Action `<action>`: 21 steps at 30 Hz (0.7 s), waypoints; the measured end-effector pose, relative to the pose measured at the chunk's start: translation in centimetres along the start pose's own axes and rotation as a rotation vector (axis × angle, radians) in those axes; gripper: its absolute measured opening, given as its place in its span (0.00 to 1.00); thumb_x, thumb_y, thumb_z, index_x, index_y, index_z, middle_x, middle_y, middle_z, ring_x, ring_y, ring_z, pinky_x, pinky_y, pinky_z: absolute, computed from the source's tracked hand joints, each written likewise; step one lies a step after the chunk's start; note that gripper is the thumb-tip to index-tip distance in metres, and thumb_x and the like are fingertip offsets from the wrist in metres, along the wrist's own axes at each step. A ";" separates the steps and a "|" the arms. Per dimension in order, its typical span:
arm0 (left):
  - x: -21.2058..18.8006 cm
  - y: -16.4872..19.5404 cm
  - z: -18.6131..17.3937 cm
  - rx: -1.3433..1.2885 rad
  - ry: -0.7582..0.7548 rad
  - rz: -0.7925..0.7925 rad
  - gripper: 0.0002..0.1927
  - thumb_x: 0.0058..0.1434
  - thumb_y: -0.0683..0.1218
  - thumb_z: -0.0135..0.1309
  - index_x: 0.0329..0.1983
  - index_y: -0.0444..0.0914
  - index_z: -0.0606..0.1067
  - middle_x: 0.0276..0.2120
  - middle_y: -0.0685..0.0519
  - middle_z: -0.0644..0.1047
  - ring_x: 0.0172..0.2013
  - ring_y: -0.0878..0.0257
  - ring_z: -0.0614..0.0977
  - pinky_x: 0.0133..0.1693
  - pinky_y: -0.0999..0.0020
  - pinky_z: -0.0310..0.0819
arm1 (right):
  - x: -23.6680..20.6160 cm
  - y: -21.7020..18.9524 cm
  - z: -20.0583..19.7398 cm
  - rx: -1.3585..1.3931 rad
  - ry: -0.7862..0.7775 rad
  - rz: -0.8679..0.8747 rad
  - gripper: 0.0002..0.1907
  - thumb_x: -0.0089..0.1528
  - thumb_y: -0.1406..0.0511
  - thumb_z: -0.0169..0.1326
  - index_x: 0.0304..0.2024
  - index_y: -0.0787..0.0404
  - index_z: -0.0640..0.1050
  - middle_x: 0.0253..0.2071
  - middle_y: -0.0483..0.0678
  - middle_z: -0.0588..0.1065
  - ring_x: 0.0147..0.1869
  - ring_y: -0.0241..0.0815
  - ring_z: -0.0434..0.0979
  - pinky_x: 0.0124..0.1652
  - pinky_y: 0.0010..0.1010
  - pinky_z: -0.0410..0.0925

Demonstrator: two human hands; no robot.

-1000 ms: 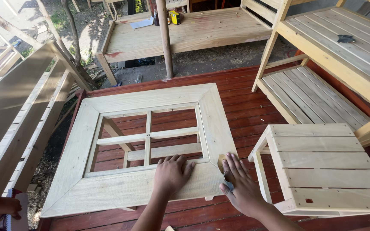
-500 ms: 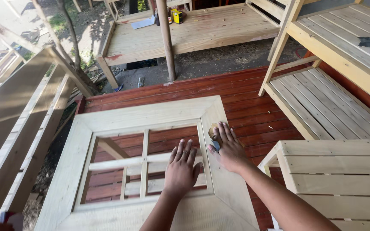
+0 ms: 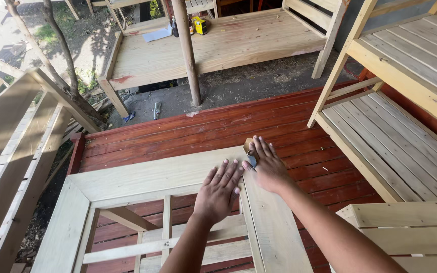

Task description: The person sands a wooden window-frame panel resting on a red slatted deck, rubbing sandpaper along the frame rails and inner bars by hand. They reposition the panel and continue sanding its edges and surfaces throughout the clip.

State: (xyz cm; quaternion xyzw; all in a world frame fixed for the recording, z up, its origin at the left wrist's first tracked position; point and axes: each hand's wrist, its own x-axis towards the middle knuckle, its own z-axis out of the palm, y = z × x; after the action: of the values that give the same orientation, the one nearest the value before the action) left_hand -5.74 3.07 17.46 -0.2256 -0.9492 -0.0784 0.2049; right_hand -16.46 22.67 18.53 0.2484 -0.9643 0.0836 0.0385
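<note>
An open-air carpentry workshop, where unfinished furniture of pale, bare wood stands all around: a window frame (image 3: 153,177) lies on a red-stained plank deck (image 3: 188,134), slatted shelving (image 3: 395,116) rises at right, and a wide plank platform (image 3: 218,48) sits beyond a strip of bare dirt scattered with wood shavings. Bottles (image 3: 198,24) rest on the platform, and a tree trunk (image 3: 59,60) grows beside the yard.

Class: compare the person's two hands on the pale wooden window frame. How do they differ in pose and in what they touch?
The left hand lies bare on the window frame; the right hand presses sandpaper under it. The left sits nearer the person, the right at the far corner. Both are flat, fingers spread.
</note>
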 end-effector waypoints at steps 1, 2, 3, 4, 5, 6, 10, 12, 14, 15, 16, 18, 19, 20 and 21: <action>0.0 0.0 0.0 -0.005 -0.020 0.001 0.30 0.72 0.54 0.35 0.77 0.45 0.57 0.76 0.52 0.55 0.75 0.54 0.53 0.71 0.53 0.42 | -0.4 -0.3 -0.7 0.021 -0.037 0.009 0.42 0.70 0.44 0.26 0.75 0.65 0.45 0.80 0.57 0.37 0.83 0.49 0.30 0.75 0.43 0.32; 0.0 0.1 0.0 -0.010 -0.039 0.002 0.30 0.73 0.54 0.34 0.77 0.45 0.56 0.76 0.52 0.55 0.75 0.54 0.53 0.72 0.53 0.41 | -1.6 -0.8 -1.3 0.007 -0.047 -0.029 0.42 0.70 0.44 0.24 0.75 0.66 0.43 0.80 0.58 0.35 0.82 0.50 0.28 0.74 0.43 0.31; 0.0 0.2 0.0 -0.006 -0.047 0.004 0.30 0.72 0.54 0.34 0.77 0.45 0.56 0.76 0.52 0.55 0.75 0.54 0.52 0.71 0.53 0.41 | -3.4 -1.5 -1.8 0.001 -0.051 -0.059 0.42 0.70 0.44 0.22 0.75 0.67 0.41 0.79 0.59 0.33 0.82 0.51 0.27 0.74 0.43 0.29; -0.1 0.4 -0.1 -0.004 -0.056 0.010 0.30 0.72 0.55 0.34 0.76 0.44 0.56 0.76 0.52 0.54 0.75 0.54 0.52 0.71 0.53 0.41 | -5.5 -2.2 -2.2 -0.006 -0.057 -0.085 0.42 0.71 0.44 0.20 0.75 0.68 0.40 0.79 0.59 0.32 0.81 0.51 0.25 0.73 0.44 0.28; -0.2 0.6 -0.1 -0.010 -0.068 0.015 0.30 0.72 0.55 0.34 0.76 0.44 0.56 0.76 0.52 0.54 0.75 0.54 0.51 0.71 0.53 0.41 | -8.1 -2.9 -2.4 -0.082 -0.054 -0.127 0.42 0.71 0.44 0.17 0.75 0.67 0.39 0.79 0.59 0.32 0.81 0.51 0.25 0.73 0.44 0.28; -0.4 0.8 -0.1 -0.006 -0.055 0.016 0.30 0.72 0.55 0.34 0.76 0.44 0.56 0.76 0.53 0.54 0.75 0.54 0.51 0.71 0.53 0.41 | -11.1 -3.7 -2.3 -0.156 -0.056 -0.169 0.41 0.71 0.44 0.15 0.75 0.67 0.39 0.78 0.59 0.32 0.81 0.51 0.24 0.73 0.45 0.28; -0.9 1.7 -0.1 0.038 -0.027 -0.015 0.30 0.72 0.54 0.32 0.77 0.44 0.55 0.76 0.53 0.53 0.75 0.55 0.51 0.71 0.53 0.40 | -15.6 -4.5 -1.6 -0.319 0.052 -0.328 0.42 0.71 0.43 0.14 0.73 0.70 0.40 0.78 0.63 0.34 0.82 0.56 0.26 0.74 0.50 0.30; -1.0 1.8 -0.1 0.044 -0.045 -0.012 0.31 0.71 0.53 0.32 0.77 0.43 0.54 0.76 0.52 0.53 0.75 0.55 0.51 0.71 0.52 0.40 | -12.3 -3.4 -1.4 -0.242 -0.092 -0.219 0.42 0.70 0.43 0.13 0.74 0.67 0.38 0.78 0.61 0.32 0.81 0.54 0.24 0.73 0.47 0.28; -1.0 1.8 -0.1 0.070 -0.032 -0.018 0.32 0.69 0.54 0.33 0.76 0.43 0.54 0.75 0.53 0.52 0.73 0.55 0.51 0.69 0.51 0.39 | -5.8 -1.8 -1.7 -0.090 -0.151 -0.071 0.43 0.68 0.42 0.12 0.76 0.64 0.35 0.79 0.58 0.29 0.81 0.50 0.23 0.73 0.43 0.26; -1.0 1.7 -0.1 0.055 -0.047 -0.014 0.31 0.70 0.54 0.33 0.76 0.43 0.53 0.76 0.53 0.52 0.74 0.56 0.51 0.70 0.52 0.39 | -2.9 -1.4 -1.8 -0.017 -0.108 -0.023 0.44 0.68 0.42 0.12 0.76 0.63 0.34 0.79 0.57 0.29 0.82 0.49 0.23 0.75 0.42 0.26; -1.0 1.6 0.0 0.024 -0.067 -0.021 0.31 0.72 0.54 0.33 0.77 0.43 0.53 0.76 0.52 0.52 0.75 0.56 0.51 0.71 0.52 0.39 | -0.3 -0.8 -2.2 -0.042 -0.124 0.022 0.43 0.68 0.42 0.13 0.76 0.62 0.35 0.80 0.55 0.29 0.83 0.48 0.23 0.75 0.41 0.27; -0.9 1.5 0.1 0.017 -0.078 -0.025 0.31 0.72 0.54 0.33 0.77 0.43 0.53 0.77 0.52 0.52 0.75 0.56 0.51 0.71 0.53 0.38 | 1.5 -0.9 -2.1 -0.059 -0.147 0.051 0.43 0.68 0.42 0.14 0.76 0.62 0.36 0.79 0.55 0.29 0.83 0.46 0.23 0.75 0.41 0.27; -0.9 1.4 0.1 0.033 -0.058 -0.013 0.31 0.71 0.54 0.33 0.77 0.43 0.53 0.76 0.52 0.52 0.75 0.56 0.51 0.71 0.53 0.38 | 0.8 -1.2 -2.0 -0.062 -0.149 0.045 0.43 0.68 0.42 0.14 0.76 0.63 0.36 0.79 0.55 0.28 0.82 0.47 0.22 0.74 0.41 0.27; -0.9 1.4 0.2 0.036 -0.043 -0.003 0.32 0.71 0.54 0.33 0.77 0.43 0.53 0.76 0.52 0.52 0.74 0.56 0.51 0.70 0.53 0.38 | -0.5 -1.4 -1.9 -0.069 -0.163 0.044 0.43 0.68 0.42 0.13 0.76 0.64 0.36 0.79 0.55 0.28 0.82 0.47 0.22 0.74 0.42 0.26; -0.9 1.5 0.2 0.020 -0.042 -0.014 0.32 0.71 0.54 0.33 0.77 0.42 0.54 0.76 0.51 0.52 0.75 0.56 0.51 0.71 0.53 0.38 | -3.3 -1.8 -1.5 -0.140 -0.112 -0.046 0.42 0.70 0.43 0.14 0.75 0.65 0.37 0.79 0.57 0.30 0.82 0.48 0.23 0.74 0.43 0.27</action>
State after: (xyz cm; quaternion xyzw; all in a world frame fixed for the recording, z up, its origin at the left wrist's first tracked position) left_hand -4.37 4.06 17.03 -0.2186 -0.9555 -0.0657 0.1867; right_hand -12.68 22.98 19.92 0.2713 -0.9625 0.0012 0.0038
